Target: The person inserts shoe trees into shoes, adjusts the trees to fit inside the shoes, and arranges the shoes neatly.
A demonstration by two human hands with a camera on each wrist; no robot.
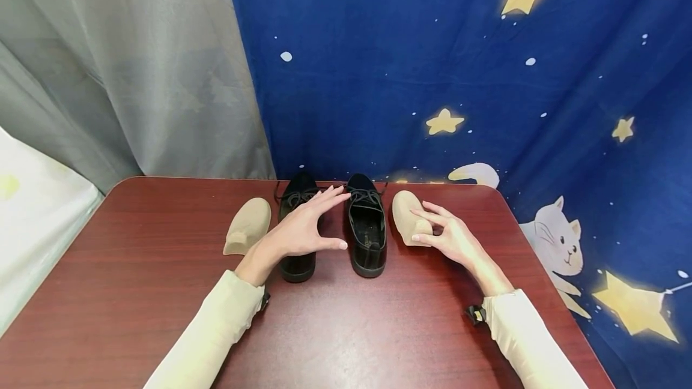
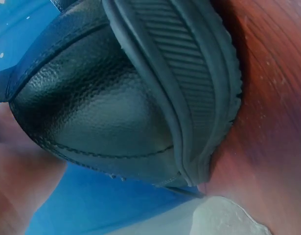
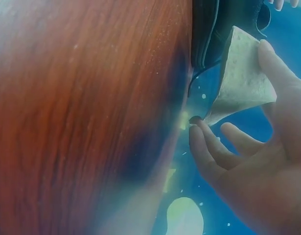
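Observation:
Two black lace-up shoes stand side by side, toes toward the far edge: a left one [image 1: 298,266] and a right one [image 1: 369,266]. My left hand [image 1: 300,227] is over the left shoe, its thumb and fingers spread wide with nothing between them. The left wrist view has a black shoe heel [image 2: 106,117] up close. With thumb and fingers, my right hand [image 1: 458,242] pinches the narrow end of a beige moulded shoe insert [image 1: 405,212], right of the shoes. In the right wrist view, the thumb presses the insert's [image 3: 241,73] flat end.
A second beige insert [image 1: 254,216] lies left of the shoes, near my left wrist. Everything rests on a reddish-brown wooden table [image 1: 346,335]. Beyond its far edge hang a grey curtain [image 1: 157,77] and a blue star-patterned curtain [image 1: 378,77].

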